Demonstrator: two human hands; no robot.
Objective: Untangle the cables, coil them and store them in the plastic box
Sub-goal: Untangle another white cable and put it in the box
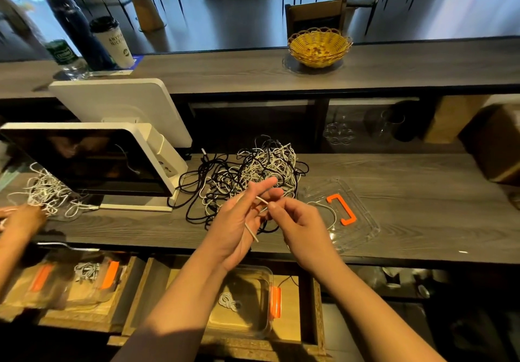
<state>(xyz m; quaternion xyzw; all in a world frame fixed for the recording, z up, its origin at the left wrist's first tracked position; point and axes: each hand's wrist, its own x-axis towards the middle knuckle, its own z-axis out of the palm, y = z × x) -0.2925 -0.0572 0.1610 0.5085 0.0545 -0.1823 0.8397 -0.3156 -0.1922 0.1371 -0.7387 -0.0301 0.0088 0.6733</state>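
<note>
Our two hands work a white cable just in front of the tangle on the worktop.

Our left hand (239,222) has the white cable (251,232) lying across its palm, fingers half-curled around it, index finger stretched out; our right hand (299,225) pinches the same cable between thumb and fingertips. Behind them lies the heap of black and white cables (253,170) on the dark worktop (422,206), with the clear lid (357,215) with an orange handle just beside it. The plastic box (244,302), holding one coiled cable, sits in the open drawer (289,330) below.
</note>
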